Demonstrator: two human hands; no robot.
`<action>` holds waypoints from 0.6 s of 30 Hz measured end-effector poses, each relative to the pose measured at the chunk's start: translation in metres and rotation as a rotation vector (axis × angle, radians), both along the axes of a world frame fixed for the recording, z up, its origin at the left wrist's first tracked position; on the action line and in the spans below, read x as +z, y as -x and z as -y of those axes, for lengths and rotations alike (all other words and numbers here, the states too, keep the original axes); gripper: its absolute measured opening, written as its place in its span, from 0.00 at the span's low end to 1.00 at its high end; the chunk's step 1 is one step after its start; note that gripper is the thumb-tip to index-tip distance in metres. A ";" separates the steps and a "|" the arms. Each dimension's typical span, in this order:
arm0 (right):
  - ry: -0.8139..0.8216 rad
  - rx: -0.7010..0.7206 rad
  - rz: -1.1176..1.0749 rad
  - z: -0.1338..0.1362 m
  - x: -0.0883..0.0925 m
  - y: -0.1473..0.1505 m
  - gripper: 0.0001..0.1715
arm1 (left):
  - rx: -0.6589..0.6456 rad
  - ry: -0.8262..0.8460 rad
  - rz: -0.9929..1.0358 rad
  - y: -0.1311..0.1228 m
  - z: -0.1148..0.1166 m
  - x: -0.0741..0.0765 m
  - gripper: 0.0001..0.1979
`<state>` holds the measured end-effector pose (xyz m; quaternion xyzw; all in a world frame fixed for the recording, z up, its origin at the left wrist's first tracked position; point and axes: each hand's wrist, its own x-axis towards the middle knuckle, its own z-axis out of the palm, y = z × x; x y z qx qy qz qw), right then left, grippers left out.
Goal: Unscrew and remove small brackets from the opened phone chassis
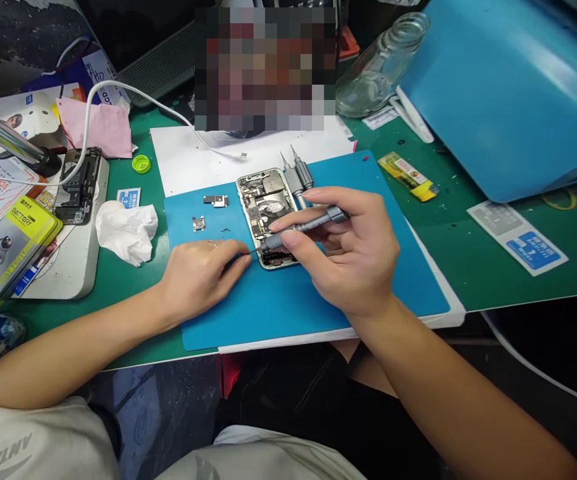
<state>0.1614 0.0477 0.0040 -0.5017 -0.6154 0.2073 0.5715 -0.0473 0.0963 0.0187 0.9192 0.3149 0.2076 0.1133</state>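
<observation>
My right hand [353, 247] grips a grey precision screwdriver [311, 225], its tip slanting down to the left. At that tip, my left hand [206, 273] pinches thumb and forefinger together; whatever they hold is too small to make out. Beneath the screwdriver lies an opened phone [268, 207], its inner boards and parts exposed, on a blue mat [263, 310]. Two more screwdrivers [299, 179] rest along the phone's right side. Left of the phone are a small bracket piece [216, 201], a second metal part [198, 223] and some tiny dark bits [225, 230].
A crumpled tissue [129, 232] and another opened phone [79, 187] lie to the left, near a yellow battery box [11, 250]. A white cable [133, 88] arches behind the mat. At the back right stand a glass jar [378, 70] and a large blue panel [508, 93].
</observation>
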 end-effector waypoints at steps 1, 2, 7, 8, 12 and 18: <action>0.007 -0.005 0.008 0.001 0.000 0.000 0.22 | 0.001 -0.002 -0.003 0.000 0.000 0.000 0.11; 0.015 -0.010 0.012 0.001 0.000 0.000 0.22 | 0.001 -0.005 -0.008 0.000 0.000 0.000 0.12; 0.030 0.007 0.005 0.002 0.004 0.000 0.22 | -0.040 -0.007 -0.005 -0.001 0.000 -0.001 0.11; 0.025 0.012 0.001 0.002 0.005 0.000 0.22 | -0.045 -0.008 0.001 -0.001 -0.001 -0.001 0.11; -0.009 0.000 -0.015 0.002 0.008 0.001 0.21 | -0.046 0.002 0.005 -0.001 -0.001 -0.001 0.10; -0.076 -0.170 -0.047 -0.001 0.013 0.001 0.18 | -0.040 0.029 -0.026 -0.001 -0.001 0.001 0.10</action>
